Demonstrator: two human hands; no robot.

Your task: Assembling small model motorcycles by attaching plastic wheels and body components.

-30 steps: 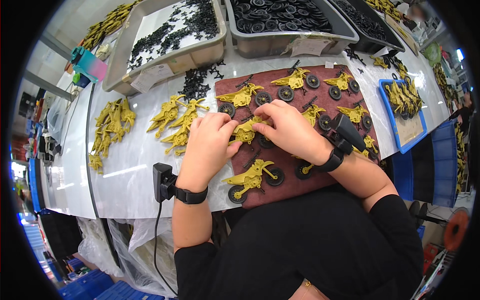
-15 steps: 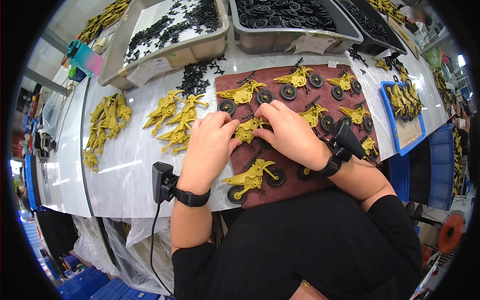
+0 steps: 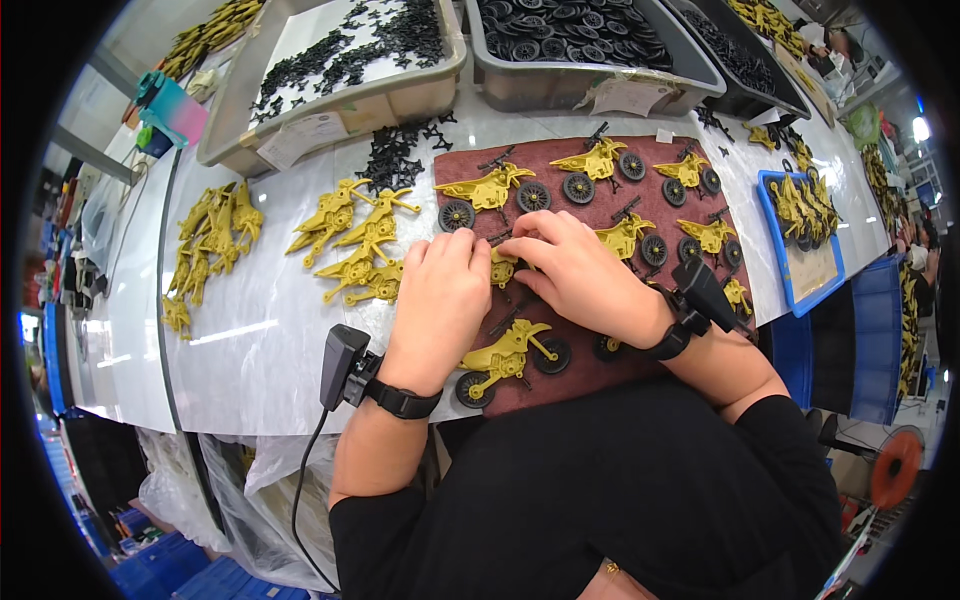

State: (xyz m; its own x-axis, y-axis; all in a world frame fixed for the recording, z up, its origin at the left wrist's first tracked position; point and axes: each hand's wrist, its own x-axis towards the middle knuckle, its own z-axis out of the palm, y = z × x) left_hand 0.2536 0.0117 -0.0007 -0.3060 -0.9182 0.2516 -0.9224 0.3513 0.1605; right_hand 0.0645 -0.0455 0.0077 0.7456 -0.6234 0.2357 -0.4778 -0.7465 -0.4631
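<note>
A pale counter runs across the scene, with a reddish-brown mat on it. Along the far side stand a grey bin of small black parts and a grey bin of wheels; a blue tray lies on the right. The left hand has its fingers pressed together, touching the left side of a yellow motorcycle body at the mat's left part. The right hand, thumb and forefinger bent, meets its right side; whether either hand pinches it, I cannot tell. Nearer lies a yellow motorcycle with black wheels.
</note>
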